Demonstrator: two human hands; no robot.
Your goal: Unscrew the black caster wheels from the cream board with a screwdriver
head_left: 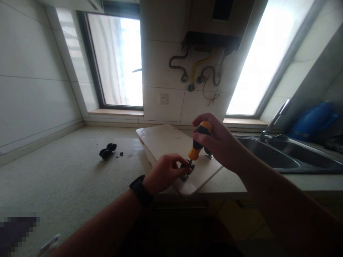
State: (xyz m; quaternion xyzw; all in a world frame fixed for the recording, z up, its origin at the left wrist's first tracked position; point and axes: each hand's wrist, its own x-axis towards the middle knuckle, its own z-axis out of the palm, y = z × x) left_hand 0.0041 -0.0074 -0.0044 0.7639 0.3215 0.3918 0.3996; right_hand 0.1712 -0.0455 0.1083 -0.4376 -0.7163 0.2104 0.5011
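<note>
My right hand is wrapped round the orange and black handle of a screwdriver, which points steeply down. Its tip meets a dark caster wheel near the front corner of a white board. With thumb and fingers, my left hand grips this caster close to the screwdriver tip; the exact contact is partly hidden. A second caster sits on the board, partly behind my right hand. Two loose black casters lie on the counter to the left, beside small dark bits.
The board rests on a speckled counter, its front corner reaching over the edge. To the right is a steel double sink with a faucet and a blue container behind. A water heater with hoses hangs above.
</note>
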